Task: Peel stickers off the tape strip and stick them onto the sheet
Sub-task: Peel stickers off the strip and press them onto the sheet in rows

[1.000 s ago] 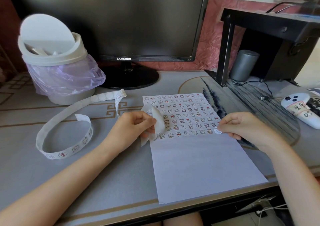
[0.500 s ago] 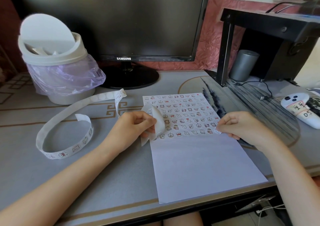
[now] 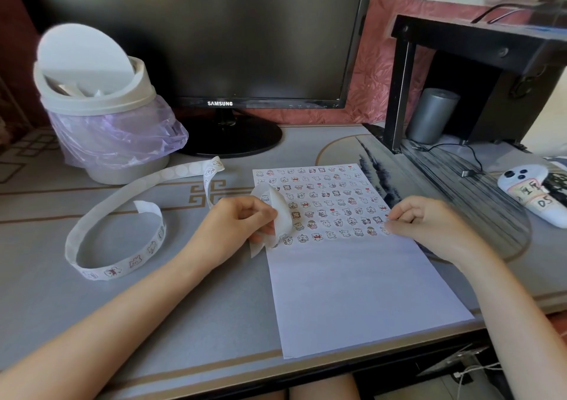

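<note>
1. Head view, against a second before: your right hand (image 3: 429, 224) had shown a small round sticker at its fingertips by the right edge of the sheet (image 3: 352, 292). That white disc no longer showed. The fingertips had come down onto the sheet at the right end of the lowest sticker row.
2. Your right hand's fingers were curled, with thumb and forefinger close together. I could not tell whether a sticker was pinched or pressed beneath them.
3. Your left hand (image 3: 236, 224) had not moved. It gripped the loose end of the tape strip (image 3: 171, 171), which curled up over the sheet's left edge.
4. The rest of the tape strip lay as before, in an open loop on the surface (image 3: 184, 307) to the left of the sheet. Some printed stickers were on its near part, and peeled blank circles were on its far part.
5. The rows of stickers (image 3: 322, 203) covered the sheet's far part, and its near part was bare.
6. The bin (image 3: 92, 105) stood at the far left, lined with a purple bag (image 3: 122, 136). Its swing lid (image 3: 82, 53) was tipped up, and pale paper scraps (image 3: 70, 88) showed in the opening.
7. A grey cylinder (image 3: 432, 114) stood under the black shelf (image 3: 478, 40). What it held was not visible.
</note>
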{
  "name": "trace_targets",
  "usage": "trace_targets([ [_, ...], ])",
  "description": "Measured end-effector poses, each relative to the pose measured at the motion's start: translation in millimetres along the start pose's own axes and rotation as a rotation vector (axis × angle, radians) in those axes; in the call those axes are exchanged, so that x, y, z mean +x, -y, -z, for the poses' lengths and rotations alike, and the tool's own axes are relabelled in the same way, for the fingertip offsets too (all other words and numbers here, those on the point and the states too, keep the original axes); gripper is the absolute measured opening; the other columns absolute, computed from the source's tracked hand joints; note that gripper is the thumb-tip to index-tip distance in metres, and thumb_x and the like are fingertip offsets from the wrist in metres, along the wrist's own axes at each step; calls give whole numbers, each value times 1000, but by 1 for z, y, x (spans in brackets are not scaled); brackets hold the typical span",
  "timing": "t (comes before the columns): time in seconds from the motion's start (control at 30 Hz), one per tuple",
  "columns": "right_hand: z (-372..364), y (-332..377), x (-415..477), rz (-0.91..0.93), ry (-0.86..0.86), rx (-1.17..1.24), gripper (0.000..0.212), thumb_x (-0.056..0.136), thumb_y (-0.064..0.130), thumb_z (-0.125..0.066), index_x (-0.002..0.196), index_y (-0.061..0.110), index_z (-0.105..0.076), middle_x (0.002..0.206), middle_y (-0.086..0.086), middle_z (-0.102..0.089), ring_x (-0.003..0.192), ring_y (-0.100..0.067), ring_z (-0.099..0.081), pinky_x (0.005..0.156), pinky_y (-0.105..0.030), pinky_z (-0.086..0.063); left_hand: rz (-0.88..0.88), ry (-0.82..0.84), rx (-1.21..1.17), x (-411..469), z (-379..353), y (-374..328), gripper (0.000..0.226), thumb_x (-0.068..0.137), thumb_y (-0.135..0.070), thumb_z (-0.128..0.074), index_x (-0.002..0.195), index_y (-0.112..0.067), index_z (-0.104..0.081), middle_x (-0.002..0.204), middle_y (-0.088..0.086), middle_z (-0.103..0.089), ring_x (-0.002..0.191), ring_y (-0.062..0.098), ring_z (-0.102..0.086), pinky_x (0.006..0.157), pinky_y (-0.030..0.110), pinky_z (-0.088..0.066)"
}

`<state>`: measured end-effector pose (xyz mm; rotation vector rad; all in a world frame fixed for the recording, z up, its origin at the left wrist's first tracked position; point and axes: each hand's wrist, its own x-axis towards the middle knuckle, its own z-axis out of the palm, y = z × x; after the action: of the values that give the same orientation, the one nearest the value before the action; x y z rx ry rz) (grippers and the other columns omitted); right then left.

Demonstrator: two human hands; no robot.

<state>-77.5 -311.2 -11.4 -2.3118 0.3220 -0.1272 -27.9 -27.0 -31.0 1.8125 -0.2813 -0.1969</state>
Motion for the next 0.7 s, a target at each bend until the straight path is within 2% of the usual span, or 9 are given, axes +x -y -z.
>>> trace_targets([
  [0.1, 0, -2, 1, 0, -8, 20, 9, 81, 18, -73, 85, 12, -67, 76, -5, -67, 63, -14, -52, 56, -21, -37, 6, 1, -2, 0, 0, 0, 17, 91, -16, -61, 77, -7, -67, 69, -3, -71, 61, 6, -68, 63, 13, -52],
  [0.17, -2, -3, 2, -13, -15, 52, 17, 76, 25, -78, 83, 14, -67, 74, -5, -67, 62, -16, -52, 58, -28, -35, 7, 3, 4, 0, 0, 1, 17, 91, -16, -61, 77, -7, -67, 70, -3, -71, 62, 7, -68, 64, 13, -52],
  [0.23, -5, -5, 3, -21, -24, 59, 20, 73, 24, -80, 81, 14, -65, 70, -4, -63, 59, -15, -50, 55, -27, -32, 7, 2, 2, 0, 0, 0, 17, 90, -16, -61, 77, -7, -67, 70, -3, -71, 61, 6, -68, 63, 13, -52],
  [0.4, -5, -10, 5, 5, -24, 36, 9, 81, 15, -73, 81, 13, -64, 69, -3, -61, 56, -10, -48, 53, -25, -32, 8, 0, 17, 0, 0, 0, 18, 90, -17, -61, 74, -10, -66, 66, -6, -70, 60, 6, -67, 64, 13, -52],
  [0.5, -4, -9, 4, 5, -19, 60, 13, 79, 23, -75, 81, 14, -66, 70, -4, -64, 58, -12, -51, 55, -26, -34, 12, -4, 29, 0, 1, 0, 18, 90, -18, -61, 75, -11, -66, 66, -6, -71, 61, 8, -68, 66, 15, -52],
  [0.6, -5, -5, 4, 41, -107, 81, 17, 79, 30, -74, 79, 16, -65, 71, -6, -67, 62, -17, -54, 60, -29, -38, 7, -3, 32, -1, 0, 0, 18, 90, -18, -61, 77, -8, -66, 66, -7, -70, 61, 9, -68, 65, 16, -52],
  [0.7, -14, 12, 3, 138, -178, 134, 11, 84, 26, -70, 79, 18, -64, 70, -4, -68, 63, -15, -55, 59, -27, -39, 2, -6, 11, -2, 0, -2, 17, 91, -16, -61, 78, -7, -67, 66, -5, -70, 59, 8, -67, 62, 15, -52],
])
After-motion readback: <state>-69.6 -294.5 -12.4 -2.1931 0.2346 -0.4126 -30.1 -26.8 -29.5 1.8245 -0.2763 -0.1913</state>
